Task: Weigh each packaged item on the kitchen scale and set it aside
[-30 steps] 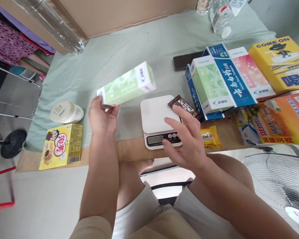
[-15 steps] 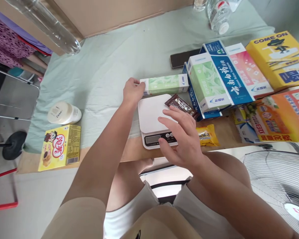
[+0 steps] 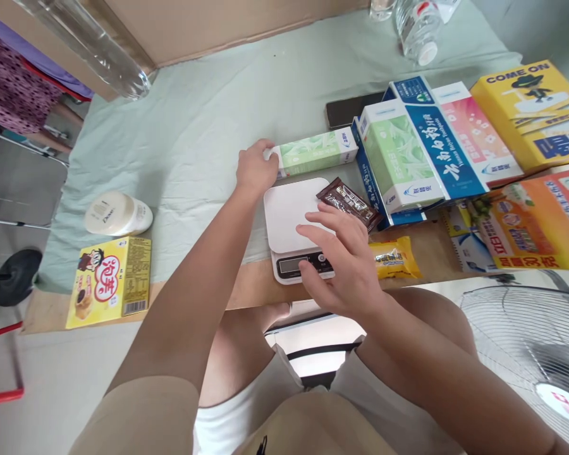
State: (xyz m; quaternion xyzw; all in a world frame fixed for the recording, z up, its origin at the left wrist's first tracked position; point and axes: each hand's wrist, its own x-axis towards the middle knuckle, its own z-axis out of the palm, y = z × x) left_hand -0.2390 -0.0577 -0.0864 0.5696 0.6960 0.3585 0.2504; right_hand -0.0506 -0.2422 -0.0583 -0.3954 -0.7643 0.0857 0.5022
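Note:
My left hand [image 3: 255, 169] grips the left end of a long green and white box [image 3: 315, 151], which lies flat on the pale green cloth just behind a white kitchen scale [image 3: 294, 224]. My right hand [image 3: 344, 259] hovers over the scale's front right corner with fingers spread and holds nothing; its thumb rests near the display and buttons. A brown chocolate bar wrapper [image 3: 349, 202] lies partly on the scale's right edge, just beyond my right fingertips.
Stacked boxes [image 3: 420, 148] crowd the right side, with a yellow box [image 3: 533, 110], an orange pack [image 3: 535, 224], a yellow snack packet [image 3: 396, 259] and a phone [image 3: 351, 110]. At left stand a white jar [image 3: 117, 213] and a yellow carton [image 3: 110, 281]. A fan [image 3: 535, 354] sits lower right.
My left hand carried the green box from up in the air at the left down onto the cloth behind the scale. My right hand stayed over the scale's front.

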